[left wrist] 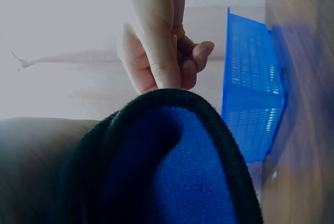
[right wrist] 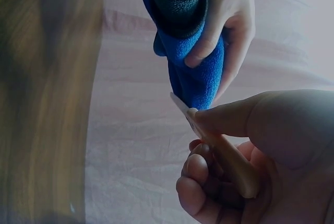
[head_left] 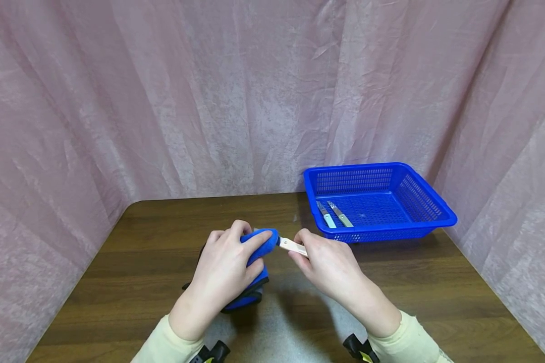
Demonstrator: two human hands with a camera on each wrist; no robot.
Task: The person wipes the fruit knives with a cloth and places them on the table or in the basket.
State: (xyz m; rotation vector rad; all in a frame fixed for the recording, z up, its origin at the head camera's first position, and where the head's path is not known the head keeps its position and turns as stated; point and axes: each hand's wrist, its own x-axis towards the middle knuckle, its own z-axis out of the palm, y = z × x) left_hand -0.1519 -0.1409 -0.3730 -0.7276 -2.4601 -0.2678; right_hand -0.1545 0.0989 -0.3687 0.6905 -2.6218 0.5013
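Note:
My left hand [head_left: 229,259] grips a folded blue cloth [head_left: 265,244] with black edging, thumb and fingers on either side of it. Part of the cloth hangs below that hand, close over the table. In my right hand [head_left: 333,264] is a small knife [head_left: 292,246], held by its pale handle with the blade towards the cloth. The right wrist view shows a short stretch of blade beside the cloth [right wrist: 195,80]; the cloth hides part of it in the head view. In the left wrist view the cloth [left wrist: 195,177] covers the left fingers.
A blue plastic basket [head_left: 390,229] stands at the back right of the wooden table [head_left: 163,222]. Inside it, along its left side, lie a white-handled knife [head_left: 327,218] and a beige-handled knife [head_left: 343,218]. Pink curtains [head_left: 236,101] hang behind and at both sides.

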